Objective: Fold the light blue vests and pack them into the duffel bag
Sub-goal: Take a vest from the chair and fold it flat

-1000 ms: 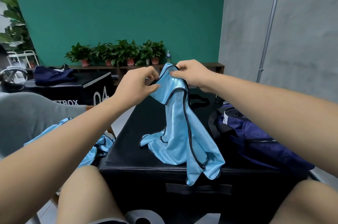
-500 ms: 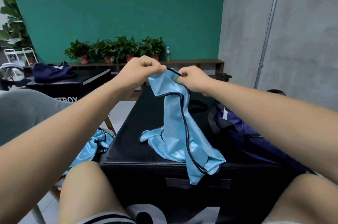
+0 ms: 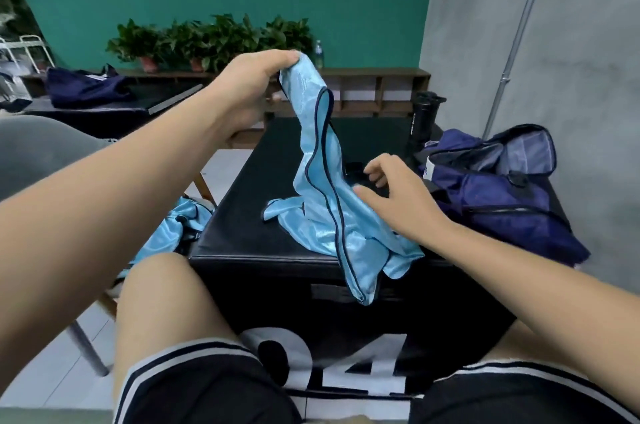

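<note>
The left hand point(image 3: 249, 94) is pinching the top of a light blue vest point(image 3: 323, 212) and holding it up above the middle of the black box point(image 3: 242, 240), so the cloth is hanging in a long twisted strip. Its lower part is lying crumpled on the box top near the front edge, and one end is drooping over that edge. The right hand point(image 3: 398, 195) is holding nothing. Its fingers are loosely spread and it is hovering at the right side of the hanging cloth, with the thumb either touching it or just beside it; I cannot tell which.

The duffel bag point(image 3: 502, 195) is sitting on the right side of the box top, towards the far right corner, with its flap gaping open. No light blue cloth is showing in the opening, though most of the inside is hidden. A heap of light blue vests point(image 3: 176, 229) is lying unfolded off the left edge of the box. A black bottle point(image 3: 424, 118) is standing at the far edge, just behind the bag.

Judging from this, the task is sitting near its start: the vest in hand is not yet lying flat, no fold is showing in it, and nothing seems packed. What is left is flattening and folding this vest, bagging it, then doing the same with the heap.
</note>
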`<state>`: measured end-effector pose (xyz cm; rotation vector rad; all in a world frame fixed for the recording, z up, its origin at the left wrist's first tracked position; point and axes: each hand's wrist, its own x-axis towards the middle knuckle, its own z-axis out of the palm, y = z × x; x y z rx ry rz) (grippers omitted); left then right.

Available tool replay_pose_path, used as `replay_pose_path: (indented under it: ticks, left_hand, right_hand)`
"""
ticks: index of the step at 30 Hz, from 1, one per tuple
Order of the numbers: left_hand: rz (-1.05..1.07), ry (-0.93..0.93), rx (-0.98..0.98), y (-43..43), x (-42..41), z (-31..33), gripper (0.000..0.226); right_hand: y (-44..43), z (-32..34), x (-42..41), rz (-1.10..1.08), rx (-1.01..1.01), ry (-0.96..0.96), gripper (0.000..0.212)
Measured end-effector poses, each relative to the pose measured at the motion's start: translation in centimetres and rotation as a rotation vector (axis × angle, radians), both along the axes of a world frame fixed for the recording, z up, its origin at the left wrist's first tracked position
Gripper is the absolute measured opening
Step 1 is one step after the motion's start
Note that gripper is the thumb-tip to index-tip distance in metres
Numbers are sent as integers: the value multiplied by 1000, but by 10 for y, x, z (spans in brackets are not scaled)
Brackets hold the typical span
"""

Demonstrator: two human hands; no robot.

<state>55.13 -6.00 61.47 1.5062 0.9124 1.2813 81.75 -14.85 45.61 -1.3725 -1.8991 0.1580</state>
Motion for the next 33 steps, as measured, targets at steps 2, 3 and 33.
replay_pose_path:
  ticks: [2, 3, 33]
  left_hand:
    - [7, -15, -10, 4, 0, -5, 20]
    - [8, -21, -17, 6, 1, -7, 21]
    - [209, -63, 122, 18, -19, -9, 21]
  right_hand:
    - [-25, -29, 6, 3, 39, -37, 23]
    - [-37, -44, 8, 0, 50, -67, 21]
    - [-68, -64, 33, -49, 22, -290, 15]
